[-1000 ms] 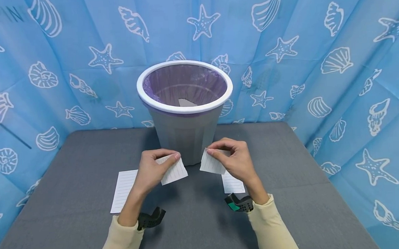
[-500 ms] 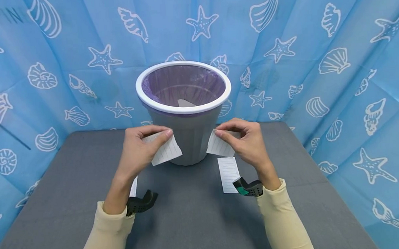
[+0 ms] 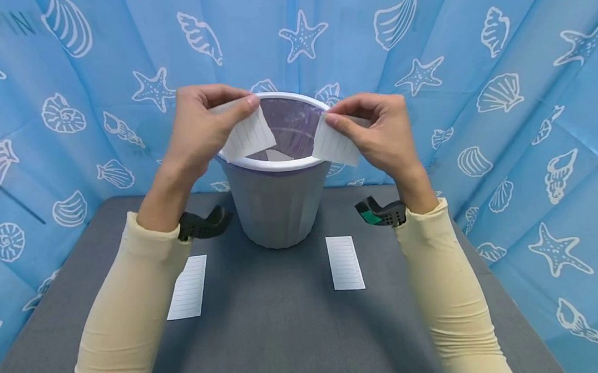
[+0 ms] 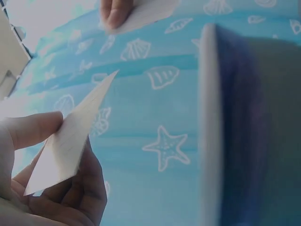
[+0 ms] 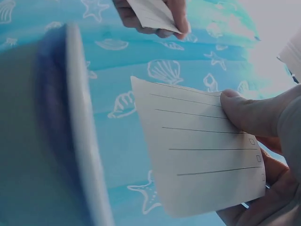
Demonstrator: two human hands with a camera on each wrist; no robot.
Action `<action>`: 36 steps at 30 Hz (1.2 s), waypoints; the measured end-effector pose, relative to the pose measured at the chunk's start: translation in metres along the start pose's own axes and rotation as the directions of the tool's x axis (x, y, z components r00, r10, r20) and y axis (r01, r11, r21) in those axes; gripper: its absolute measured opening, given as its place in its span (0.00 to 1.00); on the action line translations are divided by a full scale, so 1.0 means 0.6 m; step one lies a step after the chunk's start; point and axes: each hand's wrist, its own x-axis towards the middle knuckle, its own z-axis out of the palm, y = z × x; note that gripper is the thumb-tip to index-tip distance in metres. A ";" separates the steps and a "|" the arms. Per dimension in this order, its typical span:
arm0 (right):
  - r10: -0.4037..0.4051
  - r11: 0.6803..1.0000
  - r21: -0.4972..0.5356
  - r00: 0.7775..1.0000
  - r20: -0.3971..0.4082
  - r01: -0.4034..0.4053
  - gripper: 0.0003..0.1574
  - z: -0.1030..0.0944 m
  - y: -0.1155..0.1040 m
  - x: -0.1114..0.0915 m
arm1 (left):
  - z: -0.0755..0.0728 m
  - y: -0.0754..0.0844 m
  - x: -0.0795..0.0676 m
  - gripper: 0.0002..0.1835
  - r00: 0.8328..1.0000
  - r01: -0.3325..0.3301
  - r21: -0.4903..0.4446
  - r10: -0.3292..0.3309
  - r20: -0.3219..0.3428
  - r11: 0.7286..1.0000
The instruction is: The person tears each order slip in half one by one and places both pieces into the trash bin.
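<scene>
My left hand (image 3: 201, 124) pinches a torn piece of lined paper (image 3: 249, 134) between thumb and fingers, over the left front of the trash can's rim. On the other side, my right hand (image 3: 377, 130) pinches a second torn lined piece (image 3: 334, 143) at the rim's right. The right wrist view shows that piece (image 5: 202, 146) with printed lines and small boxes. Between the hands stands the grey trash can (image 3: 280, 209), with a white rim and a purple liner. Something whitish (image 3: 277, 155) lies inside it; its kind is unclear.
On the grey table (image 3: 280, 332) lie two lined paper slips, one at the left (image 3: 189, 288) and one at the right (image 3: 344, 262). A blue curtain (image 3: 518, 160) with shells and starfish hangs behind and beside the table.
Both hands have risen and moved forward with their paper pieces, from in front of the trash can to its rim. They have also spread apart. The slips on the table show more fully.
</scene>
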 end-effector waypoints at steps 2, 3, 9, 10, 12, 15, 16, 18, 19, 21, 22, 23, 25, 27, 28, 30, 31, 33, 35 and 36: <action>0.041 0.999 -0.029 0.999 0.001 -0.041 0.06 0.001 -0.005 0.025 | -0.001 0.008 0.023 0.12 1.000 0.030 0.002 -0.030 0.002 1.000; 0.061 0.997 -0.036 0.998 0.004 -0.061 0.06 0.002 -0.007 0.037 | -0.001 0.011 0.033 0.12 0.999 0.048 0.006 -0.048 0.007 0.999; 0.182 0.982 -0.061 0.983 0.030 -0.180 0.09 0.007 -0.007 0.098 | -0.003 0.018 0.087 0.15 0.991 0.129 0.058 -0.131 0.022 0.990; 0.200 0.978 -0.068 0.979 0.035 -0.197 0.10 0.008 -0.004 0.106 | -0.003 0.017 0.094 0.15 0.990 0.138 0.071 -0.139 0.019 0.988; 0.231 0.970 -0.082 0.972 0.043 -0.227 0.11 0.012 0.001 0.122 | -0.002 0.018 0.108 0.16 0.988 0.153 0.096 -0.155 0.014 0.984; 0.251 0.964 -0.101 0.967 0.052 -0.245 0.11 0.021 0.012 0.142 | 0.001 0.020 0.128 0.16 0.983 0.181 0.130 -0.184 0.009 0.975; 0.253 0.963 -0.111 0.966 0.055 -0.246 0.11 0.024 0.017 0.148 | 0.002 0.020 0.133 0.16 0.981 0.193 0.139 -0.196 0.008 0.971; 0.265 0.959 -0.122 0.963 0.059 -0.256 0.11 0.031 0.025 0.158 | 0.004 0.020 0.143 0.15 0.977 0.211 0.154 -0.215 0.010 0.965; 0.270 0.957 -0.127 0.961 0.061 -0.261 0.11 0.034 0.029 0.162 | 0.005 0.019 0.147 0.15 0.974 0.221 0.158 -0.225 0.011 0.962; 0.302 0.948 -0.126 0.951 0.063 -0.292 0.11 0.039 0.036 0.169 | 0.007 0.016 0.152 0.14 0.969 0.240 0.162 -0.246 0.017 0.957; 0.319 0.943 -0.119 0.945 0.063 -0.311 0.11 0.042 0.040 0.172 | 0.008 0.014 0.154 0.13 0.967 0.249 0.168 -0.256 0.019 0.954; 0.339 0.937 -0.109 0.939 0.064 -0.331 0.11 0.044 0.043 0.174 | 0.008 0.011 0.156 0.13 0.964 0.258 0.173 -0.265 0.019 0.951; 0.376 0.924 -0.103 0.924 0.068 -0.368 0.12 0.047 0.049 0.176 | 0.008 0.006 0.158 0.12 0.959 0.276 0.181 -0.283 0.015 0.944; 0.410 0.910 -0.093 0.909 0.073 -0.403 0.12 0.050 0.054 0.177 | 0.006 0.001 0.157 0.13 0.956 0.286 0.208 -0.295 0.011 0.936; 0.420 0.906 -0.089 0.905 0.076 -0.413 0.12 0.051 0.056 0.177 | 0.005 -0.001 0.157 0.13 0.954 0.291 0.214 -0.300 0.009 0.933; 0.426 0.904 -0.090 0.901 0.082 -0.419 0.13 0.052 0.060 0.176 | 0.003 -0.005 0.156 0.13 0.951 0.298 0.221 -0.308 0.012 0.929; 0.421 0.906 -0.089 0.903 0.087 -0.414 0.13 0.053 0.062 0.174 | 0.002 -0.006 0.155 0.14 0.951 0.296 0.224 -0.308 0.018 0.929; 0.408 0.912 -0.082 0.908 0.094 -0.402 0.14 0.053 0.065 0.171 | 0.001 -0.009 0.152 0.14 0.953 0.290 0.217 -0.303 0.031 0.932; 0.391 0.920 -0.076 0.915 0.100 -0.385 0.14 0.053 0.067 0.167 | -0.001 -0.011 0.148 0.15 0.955 0.277 0.209 -0.292 0.043 0.938; 0.382 0.924 -0.072 0.919 0.101 -0.376 0.14 0.053 0.068 0.166 | -0.001 -0.013 0.146 0.15 0.957 0.271 0.201 -0.285 0.047 0.941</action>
